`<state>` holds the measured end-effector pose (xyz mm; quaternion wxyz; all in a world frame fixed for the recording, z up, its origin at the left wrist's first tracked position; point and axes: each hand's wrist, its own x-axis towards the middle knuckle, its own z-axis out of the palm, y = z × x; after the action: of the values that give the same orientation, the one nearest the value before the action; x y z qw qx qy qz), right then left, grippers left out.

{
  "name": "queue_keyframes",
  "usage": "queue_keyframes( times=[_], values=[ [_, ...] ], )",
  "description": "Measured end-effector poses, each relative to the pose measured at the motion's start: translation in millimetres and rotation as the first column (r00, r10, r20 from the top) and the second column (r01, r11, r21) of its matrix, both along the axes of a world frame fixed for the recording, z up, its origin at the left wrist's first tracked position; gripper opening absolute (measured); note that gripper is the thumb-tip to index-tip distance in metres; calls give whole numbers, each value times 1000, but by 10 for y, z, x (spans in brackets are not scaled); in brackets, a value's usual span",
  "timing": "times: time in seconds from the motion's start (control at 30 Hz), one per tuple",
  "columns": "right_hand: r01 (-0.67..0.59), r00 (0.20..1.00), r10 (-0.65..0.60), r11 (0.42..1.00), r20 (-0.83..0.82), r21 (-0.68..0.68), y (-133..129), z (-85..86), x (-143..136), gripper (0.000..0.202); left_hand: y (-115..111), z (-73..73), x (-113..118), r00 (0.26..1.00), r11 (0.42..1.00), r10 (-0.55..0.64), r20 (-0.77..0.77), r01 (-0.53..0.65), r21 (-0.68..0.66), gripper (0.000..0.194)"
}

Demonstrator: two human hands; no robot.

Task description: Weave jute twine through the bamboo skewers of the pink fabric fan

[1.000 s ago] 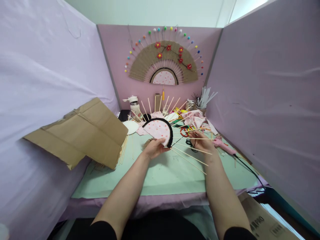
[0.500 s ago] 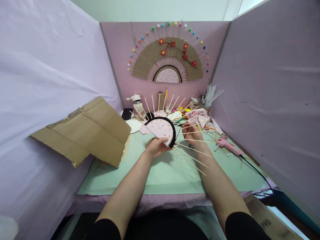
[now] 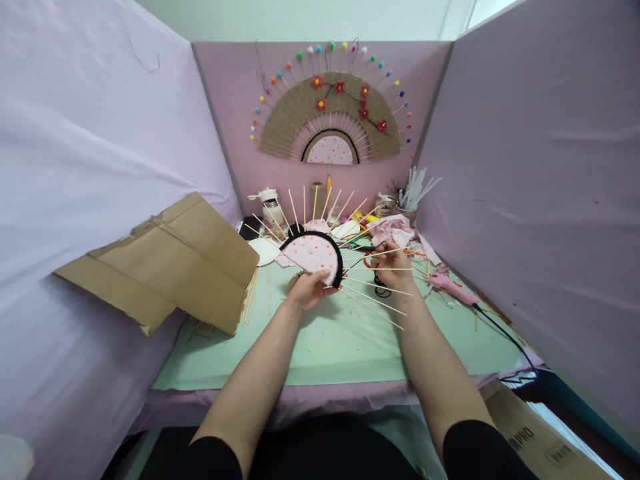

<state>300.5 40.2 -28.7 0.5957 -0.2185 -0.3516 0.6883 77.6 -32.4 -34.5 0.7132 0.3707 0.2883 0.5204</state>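
Note:
My left hand [image 3: 311, 289] grips the lower edge of a half-round pink dotted piece [image 3: 311, 256], thumb on its face. Black trim [image 3: 338, 261] runs along its curved edge, and thin wooden sticks [image 3: 376, 308] fan outward from it. To the right, my right hand [image 3: 389, 264] is closed with its fingers pinched on a thin black cord [image 3: 354, 265], which stretches to the trim. Black cord loops [image 3: 383, 288] hang just below that hand. Several sticks pass in front of my right hand and wrist.
Brown cardboard [image 3: 170, 267] leans at left. A pink glue gun [image 3: 453, 288] lies at right, its cable trailing off the table [image 3: 325, 367]. Behind are a bottle [image 3: 273, 212], scissors [image 3: 361, 247], pink cloth [image 3: 393, 230] and a jar of white sticks [image 3: 413, 193]. A finished fan [image 3: 345, 100] hangs on the back panel.
My right hand has moved slightly right, away from the half-round piece, and the cord is stretched between them. The piece has shifted a little left and up with my left hand.

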Motion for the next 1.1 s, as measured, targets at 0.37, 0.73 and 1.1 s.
queue_keyframes(
  times=[0.37,0.73,1.1],
  values=[
    [-67,983,100,975,-151,213,-167,114,252,25,47,5,-51,994,999,54,90,-54,-5,26],
    [-136,988,152,923,-15,359,-276,37,306,24,46,19,-56,993,998,61,101,-60,-16,29],
    [-118,959,152,982,-239,150,-166,46,296,14,40,-17,-60,1000,1000,-13,19,14,-20,25]
  ],
)
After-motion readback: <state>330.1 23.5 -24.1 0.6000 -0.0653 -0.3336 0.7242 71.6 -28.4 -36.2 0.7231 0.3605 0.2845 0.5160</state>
